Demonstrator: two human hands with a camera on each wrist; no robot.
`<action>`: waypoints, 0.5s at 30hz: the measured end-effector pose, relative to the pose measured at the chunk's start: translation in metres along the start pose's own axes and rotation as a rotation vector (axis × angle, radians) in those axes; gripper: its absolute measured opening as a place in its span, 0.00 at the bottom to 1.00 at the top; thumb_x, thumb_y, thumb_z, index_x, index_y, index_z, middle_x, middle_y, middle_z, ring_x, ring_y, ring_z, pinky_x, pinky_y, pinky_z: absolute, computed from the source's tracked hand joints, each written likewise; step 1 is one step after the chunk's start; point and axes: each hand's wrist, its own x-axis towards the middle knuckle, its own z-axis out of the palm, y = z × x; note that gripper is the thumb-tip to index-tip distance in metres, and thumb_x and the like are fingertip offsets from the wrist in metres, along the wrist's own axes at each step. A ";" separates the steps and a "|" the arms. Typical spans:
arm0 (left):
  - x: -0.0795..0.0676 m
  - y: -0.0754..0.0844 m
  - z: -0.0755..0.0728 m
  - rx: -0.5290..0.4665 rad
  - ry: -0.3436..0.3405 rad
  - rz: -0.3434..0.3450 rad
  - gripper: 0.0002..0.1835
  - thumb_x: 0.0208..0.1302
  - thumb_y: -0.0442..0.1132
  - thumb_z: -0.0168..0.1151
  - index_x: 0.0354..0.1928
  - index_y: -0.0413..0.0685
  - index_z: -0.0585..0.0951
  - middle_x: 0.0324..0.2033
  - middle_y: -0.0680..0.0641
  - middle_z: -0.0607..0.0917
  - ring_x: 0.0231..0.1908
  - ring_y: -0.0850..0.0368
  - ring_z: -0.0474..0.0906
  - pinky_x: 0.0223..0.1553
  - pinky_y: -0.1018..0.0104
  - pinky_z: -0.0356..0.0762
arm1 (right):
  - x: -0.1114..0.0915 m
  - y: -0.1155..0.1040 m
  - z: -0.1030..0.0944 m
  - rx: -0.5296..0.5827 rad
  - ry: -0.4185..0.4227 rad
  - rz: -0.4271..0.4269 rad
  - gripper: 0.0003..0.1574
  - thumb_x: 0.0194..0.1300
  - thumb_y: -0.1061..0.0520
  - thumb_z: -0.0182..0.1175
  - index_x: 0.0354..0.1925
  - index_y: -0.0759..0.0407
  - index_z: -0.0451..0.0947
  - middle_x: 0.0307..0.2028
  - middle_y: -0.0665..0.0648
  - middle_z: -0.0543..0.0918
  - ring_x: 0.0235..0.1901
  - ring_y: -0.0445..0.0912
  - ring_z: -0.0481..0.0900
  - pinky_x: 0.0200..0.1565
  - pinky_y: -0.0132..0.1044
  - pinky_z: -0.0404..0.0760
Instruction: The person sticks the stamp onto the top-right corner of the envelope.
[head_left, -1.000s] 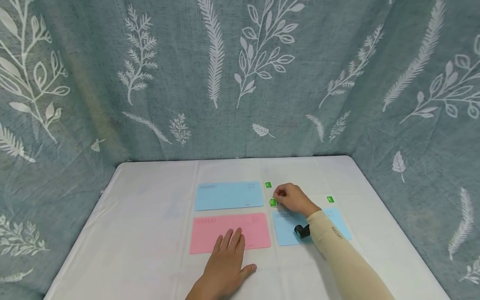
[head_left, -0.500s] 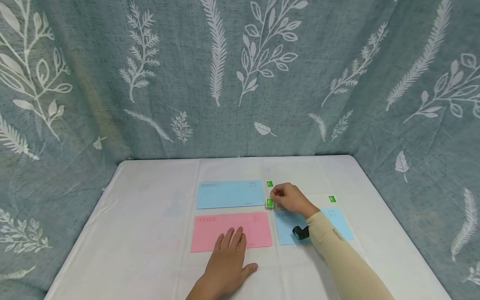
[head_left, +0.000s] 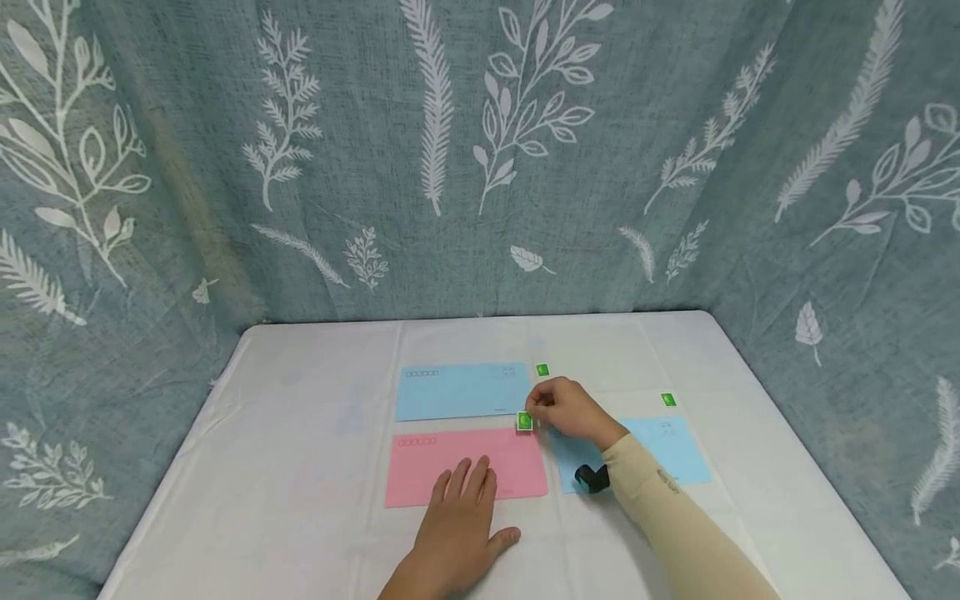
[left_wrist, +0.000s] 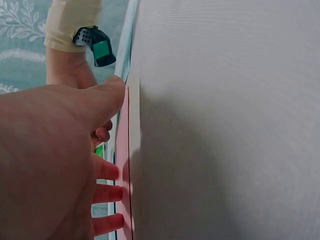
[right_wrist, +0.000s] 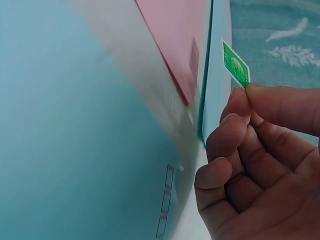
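My right hand (head_left: 567, 408) pinches a small green postage stamp (right_wrist: 236, 65) by one corner between thumb and index finger, the other fingers curled below. In the head view the stamp overlaps the upper right corner of a pink envelope (head_left: 467, 446), where a faint stamp box is printed. With fingers spread straight, my left hand (head_left: 457, 529) rests on the lower edge of that envelope, its thumb pointing right over the white cloth. A blue envelope (head_left: 667, 450) lies under my right wrist, partly hidden by it and by the black wrist camera (head_left: 591, 478).
Another blue envelope (head_left: 461, 393) lies behind the pink one. Two more green stamps are on the cloth: one stamp (head_left: 542, 369) beside the back envelope, another stamp (head_left: 668, 400) behind the right envelope. A patterned green curtain (head_left: 450, 275) rises at the table's back edge.
My right hand has moved left and slightly toward me with the stamp, from the cloth between the envelopes to the pink envelope's upper right corner. My left hand stays in place.
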 end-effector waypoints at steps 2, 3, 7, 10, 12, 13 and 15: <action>0.001 0.000 0.001 -0.001 0.020 0.008 0.47 0.77 0.68 0.58 0.80 0.37 0.68 0.79 0.38 0.68 0.78 0.35 0.61 0.75 0.36 0.58 | 0.000 -0.001 0.002 -0.001 -0.002 -0.003 0.08 0.75 0.63 0.63 0.38 0.60 0.89 0.29 0.49 0.85 0.29 0.43 0.77 0.34 0.38 0.78; 0.000 0.000 0.001 0.005 0.024 0.011 0.47 0.76 0.68 0.58 0.80 0.38 0.68 0.79 0.38 0.68 0.78 0.35 0.61 0.75 0.36 0.59 | 0.001 0.000 0.004 -0.002 -0.006 -0.005 0.08 0.75 0.63 0.64 0.38 0.60 0.89 0.29 0.49 0.85 0.29 0.43 0.78 0.35 0.38 0.78; -0.002 0.003 0.001 0.033 0.025 0.024 0.46 0.76 0.68 0.59 0.81 0.40 0.69 0.79 0.38 0.68 0.77 0.35 0.62 0.73 0.35 0.61 | 0.001 0.001 0.012 -0.005 -0.030 -0.022 0.08 0.75 0.62 0.64 0.38 0.59 0.89 0.29 0.48 0.85 0.29 0.43 0.79 0.35 0.39 0.80; -0.002 0.005 0.001 0.038 0.022 0.023 0.46 0.78 0.68 0.57 0.80 0.39 0.69 0.79 0.37 0.67 0.77 0.35 0.61 0.73 0.34 0.60 | 0.001 0.001 0.015 -0.005 -0.028 -0.033 0.08 0.75 0.62 0.64 0.37 0.58 0.89 0.29 0.48 0.85 0.29 0.43 0.80 0.36 0.40 0.81; 0.000 0.006 0.001 0.041 0.026 0.015 0.46 0.78 0.68 0.57 0.80 0.39 0.69 0.79 0.37 0.67 0.77 0.34 0.60 0.73 0.33 0.59 | 0.001 0.000 0.016 -0.002 -0.021 -0.034 0.09 0.75 0.61 0.64 0.37 0.57 0.89 0.29 0.47 0.85 0.28 0.43 0.80 0.36 0.41 0.80; 0.001 0.006 0.002 0.046 0.027 0.012 0.46 0.78 0.68 0.57 0.80 0.39 0.69 0.79 0.37 0.67 0.77 0.34 0.60 0.73 0.33 0.59 | 0.001 -0.001 0.016 0.000 -0.022 -0.032 0.09 0.76 0.61 0.64 0.37 0.57 0.89 0.28 0.47 0.85 0.28 0.43 0.80 0.36 0.41 0.80; 0.004 0.007 0.002 0.078 0.021 0.006 0.46 0.77 0.69 0.57 0.80 0.39 0.70 0.79 0.37 0.68 0.77 0.35 0.60 0.73 0.33 0.59 | 0.001 -0.003 0.016 0.010 -0.030 -0.020 0.08 0.76 0.61 0.64 0.37 0.58 0.89 0.28 0.48 0.85 0.28 0.43 0.80 0.36 0.41 0.80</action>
